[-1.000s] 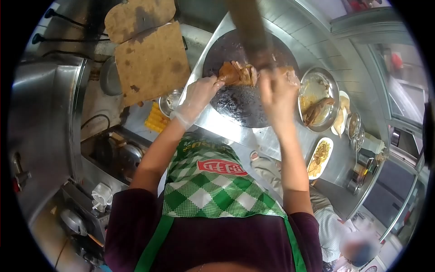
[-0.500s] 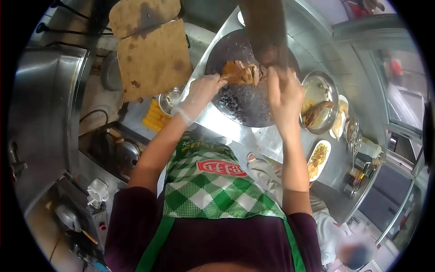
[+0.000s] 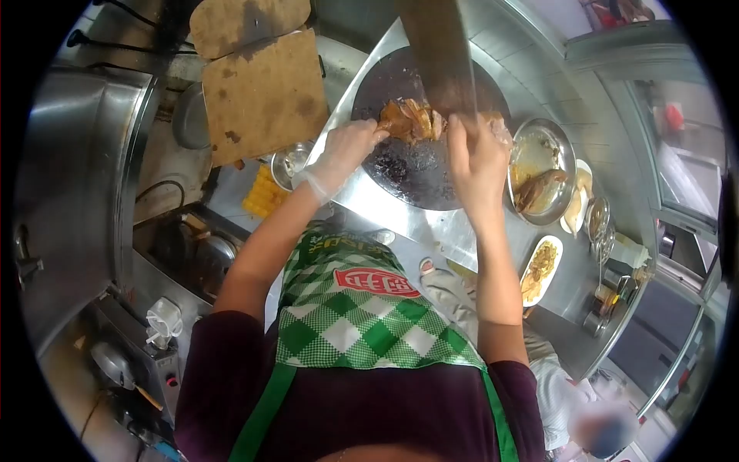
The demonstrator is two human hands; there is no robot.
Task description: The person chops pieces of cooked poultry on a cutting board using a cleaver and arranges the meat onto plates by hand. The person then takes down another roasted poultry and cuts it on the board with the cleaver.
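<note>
A round dark chopping block (image 3: 419, 185) stands before me, wet and scattered with scraps. On it lies a brown-skinned piece of cooked meat (image 3: 412, 121), cut into slices toward its right end. My left hand (image 3: 350, 152), in a clear plastic glove, pinches the narrow left end of the meat. A cleaver (image 3: 439, 58) is in my right hand (image 3: 479, 158), its broad blade blurred and raised beyond the fingers, over the block. The right hand's grip covers the handle. More pale meat (image 3: 496, 123) partly shows beside the right hand.
Right of the block sit a metal bowl (image 3: 568, 169) with a brown meat piece and a white oval dish (image 3: 542, 271) of food. Wooden boards (image 3: 265, 96) lean at upper left, near yellow food pieces (image 3: 263, 194). Another person (image 3: 546, 385) is at lower right.
The cleaver and my right hand have shifted slightly left. The meat's slices look a little more spread, and my left hand keeps hold of its end.
</note>
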